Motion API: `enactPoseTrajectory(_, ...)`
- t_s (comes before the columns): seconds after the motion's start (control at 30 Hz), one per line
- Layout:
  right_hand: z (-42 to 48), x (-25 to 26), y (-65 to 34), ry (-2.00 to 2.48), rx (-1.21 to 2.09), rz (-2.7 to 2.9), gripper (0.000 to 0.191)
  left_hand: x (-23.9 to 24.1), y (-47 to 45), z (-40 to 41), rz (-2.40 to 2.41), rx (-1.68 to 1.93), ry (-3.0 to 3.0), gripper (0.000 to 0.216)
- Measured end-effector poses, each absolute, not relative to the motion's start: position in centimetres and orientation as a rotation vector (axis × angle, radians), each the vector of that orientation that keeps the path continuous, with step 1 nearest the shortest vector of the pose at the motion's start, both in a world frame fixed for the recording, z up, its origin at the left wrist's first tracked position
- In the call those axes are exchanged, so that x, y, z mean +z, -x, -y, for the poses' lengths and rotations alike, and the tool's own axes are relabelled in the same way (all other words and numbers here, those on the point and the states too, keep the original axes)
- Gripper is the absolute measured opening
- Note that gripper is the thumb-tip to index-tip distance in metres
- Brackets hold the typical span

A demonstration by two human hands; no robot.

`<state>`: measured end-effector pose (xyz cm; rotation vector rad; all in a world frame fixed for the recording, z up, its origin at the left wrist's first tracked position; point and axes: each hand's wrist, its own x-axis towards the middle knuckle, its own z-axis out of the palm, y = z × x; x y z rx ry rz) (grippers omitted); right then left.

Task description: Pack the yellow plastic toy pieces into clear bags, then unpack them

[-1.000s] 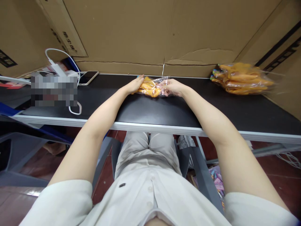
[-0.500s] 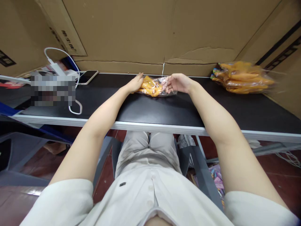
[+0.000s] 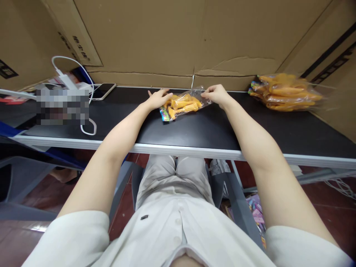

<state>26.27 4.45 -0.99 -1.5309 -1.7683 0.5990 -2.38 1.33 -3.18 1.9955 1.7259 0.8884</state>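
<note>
Clear packet of orange pieces (image 3: 185,105) is seen at twelve o'clock, its three-o'clock end pinched by the right hand (image 3: 218,95), its nine-o'clock end overlapped by the left hand (image 3: 159,99), fingers spread; at eight, a colourful label (image 3: 164,115) is exposed.

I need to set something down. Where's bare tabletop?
Bare black tabletop lies between the small clear bag of orange plastic pieces and the silver metal edge, and between the right forearm and the bulging clear orange-filled bag. Crowded: left, around the white looped cable.
</note>
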Motion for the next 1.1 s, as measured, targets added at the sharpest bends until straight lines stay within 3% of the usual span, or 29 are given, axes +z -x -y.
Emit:
enactPoseTrajectory(0.17, -5.6, -2.2, -26.6, 1.656, 0.140, 1.883, 0.008, -3.0, 2.0, -1.5, -1.720, 1.052, -1.930, 0.030)
enactPoseTrajectory(0.3, -5.6, -2.4, -26.9, 1.740, 0.137, 1.825, 0.042, -2.8, 1.7, -1.5, -1.668, 1.083, -1.788, 0.025)
enactPoseTrajectory(0.37, -5.2, -2.0, -27.0, 1.799, 0.182, 1.786, 0.056, -2.6, 1.5, -1.3, -1.632, 1.092, -1.699, 0.019)
enactPoseTrajectory(0.43, -4.6, -1.5, -27.0, 1.844, 0.292, 1.727, 0.055, -2.5, 1.3, -1.0, -1.607, 1.085, -1.618, 0.014)
enactPoseTrajectory(0.6, -3.5, -0.4, -26.6, 1.781, 0.859, 1.525, 0.007, -2.5, 1.0, -0.8, -1.599, 1.009, -1.593, 0.016)
enactPoseTrajectory(0.8, -2.6, -0.1, -26.4, 1.619, 1.199, 1.365, 0.029, -3.3, 1.2, -1.1, -1.616, 1.016, -1.669, 0.025)
enactPoseTrajectory(1.1, -3.5, -0.1, -25.9, 1.660, 1.167, 1.352, 0.038, -3.6, 1.0, -2.1, -1.670, 0.914, -1.618, 0.031)
